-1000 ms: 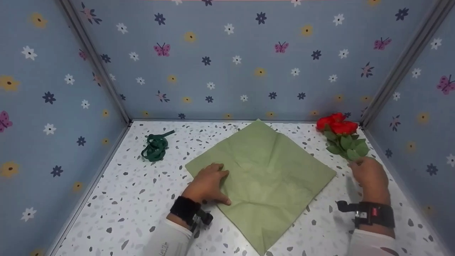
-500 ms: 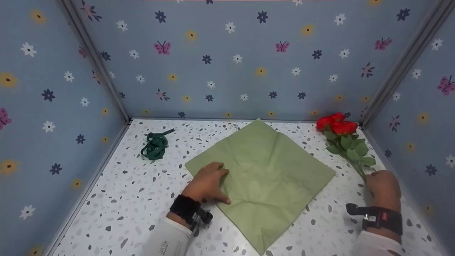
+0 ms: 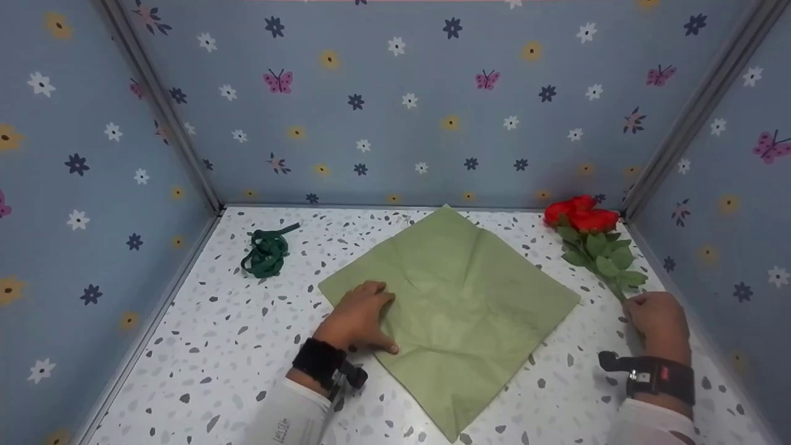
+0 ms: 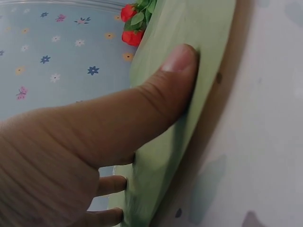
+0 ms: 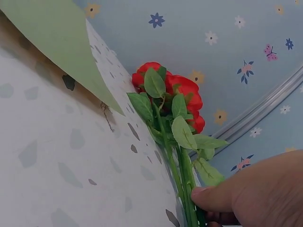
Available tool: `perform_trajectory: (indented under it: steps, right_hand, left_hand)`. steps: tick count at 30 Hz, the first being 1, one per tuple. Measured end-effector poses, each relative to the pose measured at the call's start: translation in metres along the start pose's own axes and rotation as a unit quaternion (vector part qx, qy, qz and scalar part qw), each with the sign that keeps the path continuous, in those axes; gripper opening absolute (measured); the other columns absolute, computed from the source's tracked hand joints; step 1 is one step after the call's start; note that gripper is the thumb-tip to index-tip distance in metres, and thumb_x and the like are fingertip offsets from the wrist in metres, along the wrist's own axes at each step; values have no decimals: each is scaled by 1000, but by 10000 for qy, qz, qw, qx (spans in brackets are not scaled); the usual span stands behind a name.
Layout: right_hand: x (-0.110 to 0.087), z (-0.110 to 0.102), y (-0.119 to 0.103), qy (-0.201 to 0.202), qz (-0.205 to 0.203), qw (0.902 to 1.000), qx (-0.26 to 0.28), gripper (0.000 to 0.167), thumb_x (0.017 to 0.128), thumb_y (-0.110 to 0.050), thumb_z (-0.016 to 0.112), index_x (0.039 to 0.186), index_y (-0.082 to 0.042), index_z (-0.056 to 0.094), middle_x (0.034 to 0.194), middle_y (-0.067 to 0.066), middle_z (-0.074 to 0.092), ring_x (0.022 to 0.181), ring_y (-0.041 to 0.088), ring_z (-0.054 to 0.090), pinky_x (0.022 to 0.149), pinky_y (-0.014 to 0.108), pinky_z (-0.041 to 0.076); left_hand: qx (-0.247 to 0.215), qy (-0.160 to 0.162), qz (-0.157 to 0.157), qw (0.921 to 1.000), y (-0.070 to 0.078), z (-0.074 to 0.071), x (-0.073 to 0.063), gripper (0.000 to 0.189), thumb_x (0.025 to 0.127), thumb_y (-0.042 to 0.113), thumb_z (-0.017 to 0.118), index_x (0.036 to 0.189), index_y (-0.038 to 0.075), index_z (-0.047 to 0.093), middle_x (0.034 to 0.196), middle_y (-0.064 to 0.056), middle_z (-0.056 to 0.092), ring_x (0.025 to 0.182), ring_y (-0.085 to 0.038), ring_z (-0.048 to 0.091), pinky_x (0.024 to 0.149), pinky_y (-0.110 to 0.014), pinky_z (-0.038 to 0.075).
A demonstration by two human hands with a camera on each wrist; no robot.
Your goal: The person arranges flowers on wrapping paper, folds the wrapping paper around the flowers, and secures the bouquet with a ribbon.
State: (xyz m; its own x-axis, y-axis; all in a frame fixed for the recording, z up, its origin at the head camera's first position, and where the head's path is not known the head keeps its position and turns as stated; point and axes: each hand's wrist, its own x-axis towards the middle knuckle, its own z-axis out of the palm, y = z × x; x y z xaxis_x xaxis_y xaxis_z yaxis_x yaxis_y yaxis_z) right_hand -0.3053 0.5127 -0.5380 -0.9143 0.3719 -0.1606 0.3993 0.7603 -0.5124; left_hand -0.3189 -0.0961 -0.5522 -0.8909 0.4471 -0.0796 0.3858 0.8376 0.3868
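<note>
A square sheet of green wrapping paper lies turned like a diamond on the speckled table, lightly creased. My left hand rests on its left edge, fingers spread; in the left wrist view the thumb presses on the paper. Over at the right, red roses with green leaves lie on the table, blooms toward the back wall. Their stems are pinched by my right hand, thumb against them in the right wrist view. The right fingertips are mostly hidden.
A loose coil of dark green ribbon lies at the back left of the table. Blue flower-patterned panels stand behind and on both sides. The paper's right corner is raised slightly beside the roses.
My right hand has slid down from the leaves to lower on the stems, toward me and to the right. The left hand and paper have stayed put.
</note>
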Motion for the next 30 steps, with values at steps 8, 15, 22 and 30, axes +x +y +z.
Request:
perform_trajectory:
  steps: [8, 15, 22, 30]
  right_hand:
    - [-9, -6, -10, 290, -206, 9992, 169, 46, 116, -23, 50, 140, 13, 66, 147, 39, 63, 133, 61, 61, 111, 71, 51]
    - [-17, -22, -27, 115, -71, 9971, 754, 57, 122, -31, 39, 160, 10, 50, 159, 40, 50, 140, 57, 54, 112, 70, 49]
    - [-26, -21, -71, 168, -613, 9918, 1109, 58, 122, -35, 44, 158, 10, 54, 148, 35, 63, 133, 48, 64, 102, 55, 56]
    - [-36, 30, -157, -526, -1321, 9762, 1638, 39, 117, -29, 64, 139, 3, 71, 114, 10, 82, 97, 13, 74, 81, 26, 60]
  left_hand:
    - [-51, -27, -47, 10000, 0, -3, -1, 116, 71, 57, 107, 165, 10, 58, 178, -20, 43, 168, -45, 39, 139, -63, 30]
    - [-18, -98, -69, 9999, -1, -5, -1, 117, 72, 58, 106, 167, 10, 55, 180, -19, 41, 169, -44, 36, 140, -62, 28]
    - [-45, -145, -47, 9999, -2, -5, -2, 117, 73, 59, 105, 167, 10, 54, 181, -19, 40, 171, -45, 33, 140, -66, 26]
    - [-31, -211, 3, 9998, 0, 0, 0, 116, 75, 59, 104, 168, 9, 54, 181, -20, 40, 171, -45, 32, 140, -68, 26]
